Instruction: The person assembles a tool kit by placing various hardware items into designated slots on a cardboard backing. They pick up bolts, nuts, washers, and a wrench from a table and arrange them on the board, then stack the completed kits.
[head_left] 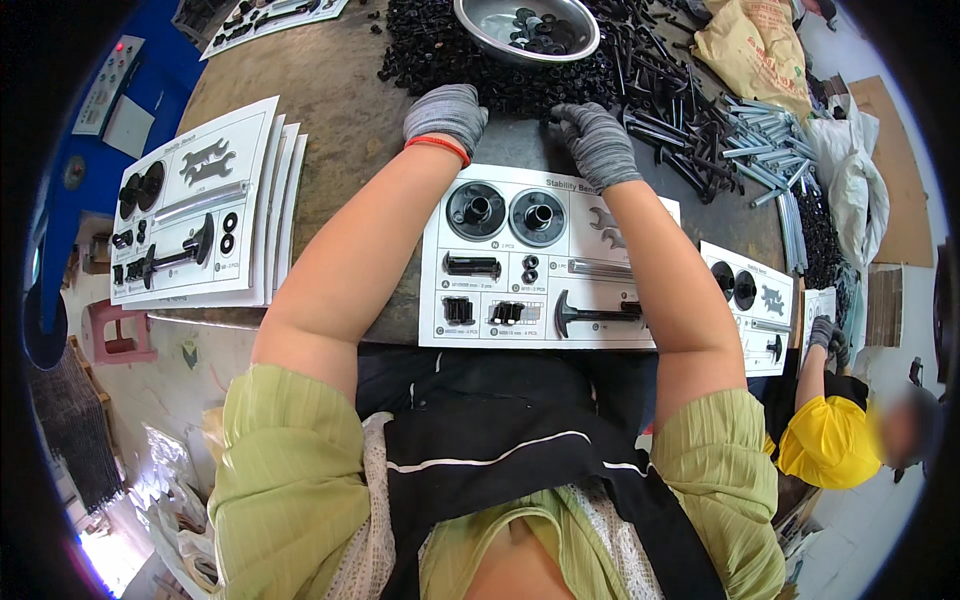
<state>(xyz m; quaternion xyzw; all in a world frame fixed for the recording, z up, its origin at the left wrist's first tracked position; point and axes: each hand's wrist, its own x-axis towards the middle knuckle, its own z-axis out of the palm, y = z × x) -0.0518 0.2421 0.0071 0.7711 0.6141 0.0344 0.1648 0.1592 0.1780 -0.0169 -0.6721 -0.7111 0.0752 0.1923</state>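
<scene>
Head view: beyond the white parts card (548, 262), the gloved left hand (446, 115) rests curled, fingers together, and the right hand (597, 143), fingers spread, both touching the black fastener heap (470, 70) beside the steel bowl (485, 35).

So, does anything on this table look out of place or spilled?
Nothing looks spilled. Both grey-gloved hands, left and right, reach into the heap of small black parts; the white printed parts card lies flat, pieces in their marked places.
</scene>
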